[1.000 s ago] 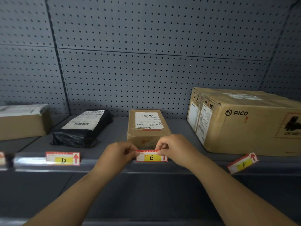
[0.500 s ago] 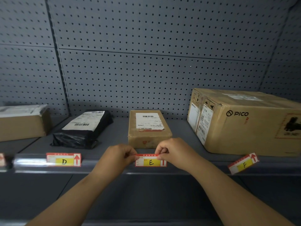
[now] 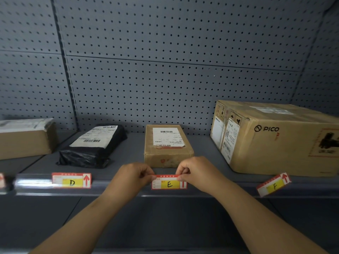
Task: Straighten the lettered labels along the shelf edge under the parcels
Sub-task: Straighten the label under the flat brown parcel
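two bare forearms reach up from the bottom of the view toward the front of a grey shelf. the left hand [image 3: 132, 177] has its fingers curled, with thumb and fingertips pinching the left end of the e label [image 3: 169, 184]. the right hand [image 3: 197, 173] is curled the same way and pinches the label's upper right corner, partly covering its red arrow. the e label sits level against the shelf edge [image 3: 220, 187], just below the small cardboard box [image 3: 167, 143].

along the same edge, well to the left, the d label [image 3: 71, 180] sits flat and level, its red arrow pointing up. well to the right, the f label [image 3: 274, 184] is tilted, its right end raised and its left end dropping below the edge. at the far left border a sliver of another label [image 3: 1, 180] shows; its letter cannot be read.

on the shelf behind, from left to right, stand a brown box [image 3: 23, 140], a black bagged parcel [image 3: 93, 147] with a white shipping slip, the small cardboard box with its own slip, and a large carton marked pico [image 3: 275, 140]. each is apart from its neighbours. a grey pegboard wall [image 3: 165, 70] rises behind them.
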The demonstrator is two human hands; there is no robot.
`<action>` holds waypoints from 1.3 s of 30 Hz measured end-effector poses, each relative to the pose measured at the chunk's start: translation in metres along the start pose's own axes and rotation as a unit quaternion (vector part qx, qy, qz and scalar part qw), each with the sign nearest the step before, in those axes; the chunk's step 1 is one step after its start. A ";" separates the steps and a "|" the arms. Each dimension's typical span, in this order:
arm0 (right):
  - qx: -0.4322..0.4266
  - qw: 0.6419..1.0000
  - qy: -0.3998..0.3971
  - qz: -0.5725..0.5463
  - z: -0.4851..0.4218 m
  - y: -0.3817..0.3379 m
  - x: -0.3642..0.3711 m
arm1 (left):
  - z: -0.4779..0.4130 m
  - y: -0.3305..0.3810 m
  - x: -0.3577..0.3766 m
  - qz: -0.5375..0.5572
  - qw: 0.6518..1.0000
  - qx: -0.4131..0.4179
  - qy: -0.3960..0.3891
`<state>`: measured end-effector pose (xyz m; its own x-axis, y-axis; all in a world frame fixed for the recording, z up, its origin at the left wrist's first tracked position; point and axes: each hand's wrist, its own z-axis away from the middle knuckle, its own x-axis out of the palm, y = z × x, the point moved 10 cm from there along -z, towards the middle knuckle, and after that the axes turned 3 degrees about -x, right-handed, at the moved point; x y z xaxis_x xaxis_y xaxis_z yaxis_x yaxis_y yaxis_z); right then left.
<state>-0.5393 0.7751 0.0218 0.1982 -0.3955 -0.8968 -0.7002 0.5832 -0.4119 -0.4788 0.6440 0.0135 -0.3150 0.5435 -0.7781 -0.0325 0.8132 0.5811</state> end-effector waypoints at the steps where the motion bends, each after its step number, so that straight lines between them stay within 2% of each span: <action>1: 0.000 1.000 0.001 0.000 0.000 0.000 0.000 | 0.000 0.000 0.000 -0.003 1.000 0.000 0.002; 17: -0.007 1.000 0.000 0.011 0.001 -0.002 0.001 | -0.001 -0.003 0.000 -0.007 1.000 -0.002 0.003; 25: 0.005 0.999 0.037 0.020 0.005 -0.002 -0.016 | -0.003 0.000 -0.009 0.002 0.999 0.029 0.027; 39: 0.041 0.999 0.027 0.021 0.010 0.005 -0.008 | -0.006 -0.003 0.002 0.007 1.000 0.025 -0.006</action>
<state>-0.5374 0.7879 0.0250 0.1308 -0.4059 -0.9045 -0.6474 0.6560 -0.3880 -0.4851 0.6409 0.0117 -0.3030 0.5577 -0.7728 0.0187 0.8142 0.5802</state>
